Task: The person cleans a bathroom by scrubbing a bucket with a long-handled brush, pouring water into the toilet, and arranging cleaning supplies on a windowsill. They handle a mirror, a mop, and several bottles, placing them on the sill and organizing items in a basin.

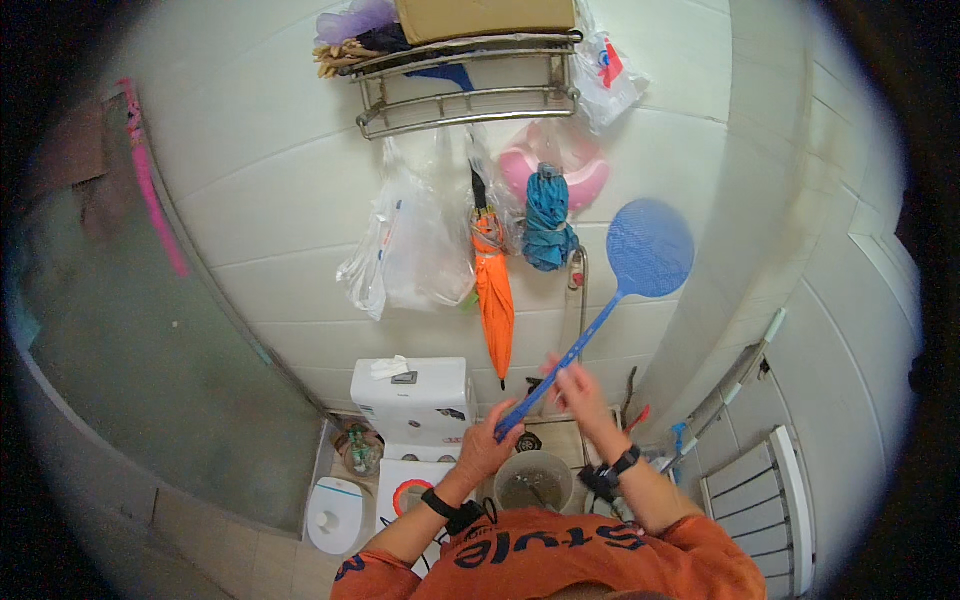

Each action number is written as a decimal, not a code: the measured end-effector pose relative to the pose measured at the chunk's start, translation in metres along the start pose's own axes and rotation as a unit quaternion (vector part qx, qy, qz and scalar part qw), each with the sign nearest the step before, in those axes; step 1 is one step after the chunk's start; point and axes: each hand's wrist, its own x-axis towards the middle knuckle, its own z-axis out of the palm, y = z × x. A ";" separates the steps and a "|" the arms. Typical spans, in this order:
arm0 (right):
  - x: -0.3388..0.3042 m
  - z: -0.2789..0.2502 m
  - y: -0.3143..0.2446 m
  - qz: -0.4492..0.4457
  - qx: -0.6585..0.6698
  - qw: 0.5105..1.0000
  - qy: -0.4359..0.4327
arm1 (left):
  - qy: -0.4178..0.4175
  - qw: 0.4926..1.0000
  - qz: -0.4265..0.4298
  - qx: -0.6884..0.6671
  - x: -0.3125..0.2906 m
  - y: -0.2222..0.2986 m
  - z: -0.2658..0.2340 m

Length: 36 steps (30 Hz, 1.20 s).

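Note:
A blue fly swatter [608, 312] slants across the middle, its round mesh head at the upper right and its handle at the lower left. My left hand [490, 440] is closed round the lower end of the handle. Beside the shaft, a little higher up, is my right hand [577, 392]. Its fingers are smeared by motion, and I cannot tell whether they grip the shaft. Below my hands stands a pale bucket [501, 484] with murky liquid and something dark in it.
A white toilet [412, 385] stands left of my hands, with a white lidded bin [334, 515] beside it. On the tiled wall ahead, an orange umbrella [494, 305], a teal umbrella [549, 225] and plastic bags [420, 250] hang under a metal rack [465, 115]. A white slatted rack [790, 500] stands right.

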 end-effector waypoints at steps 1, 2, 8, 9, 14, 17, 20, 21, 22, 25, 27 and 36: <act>0.007 -0.012 -0.015 -0.009 0.015 1.000 0.022 | -0.004 1.000 0.017 0.002 0.002 0.001 -0.004; 0.012 -0.024 -0.030 -0.036 0.041 0.998 0.036 | -0.005 0.999 0.039 0.012 0.004 0.001 -0.008; 0.026 -0.071 -0.085 -0.008 0.065 0.998 0.008 | -0.071 0.997 0.037 0.014 0.016 0.010 -0.047; 0.029 -0.072 -0.089 -0.021 0.032 0.999 0.009 | -0.078 0.996 0.031 0.019 0.019 0.013 -0.055; 0.053 -0.080 -0.130 -0.127 0.101 0.986 0.037 | 0.207 0.947 0.174 0.173 0.045 0.028 -0.102; 0.077 -0.095 -0.176 -0.194 0.137 0.964 0.121 | 0.343 0.928 0.132 0.058 0.049 0.017 -0.127; 0.111 -0.106 -0.225 -0.290 0.159 0.933 0.143 | 0.317 0.946 0.048 0.050 0.031 -0.006 -0.131; 0.122 -0.107 -0.241 -0.306 0.156 0.927 0.148 | 0.308 0.950 0.031 0.044 0.022 -0.015 -0.126; 0.134 -0.106 -0.254 -0.333 0.171 0.919 0.124 | 0.296 0.953 0.019 0.056 0.012 -0.024 -0.122; 0.176 -0.090 -0.283 -0.418 0.048 0.895 0.146 | 0.270 0.960 -0.037 0.064 -0.017 -0.050 -0.109; 0.200 -0.074 -0.293 -0.418 0.042 0.899 0.121 | 0.273 0.957 -0.077 0.053 -0.035 -0.065 -0.103; 0.293 -0.018 -0.272 -0.360 0.082 0.924 0.099 | 0.307 0.936 -0.158 0.067 -0.097 -0.106 -0.103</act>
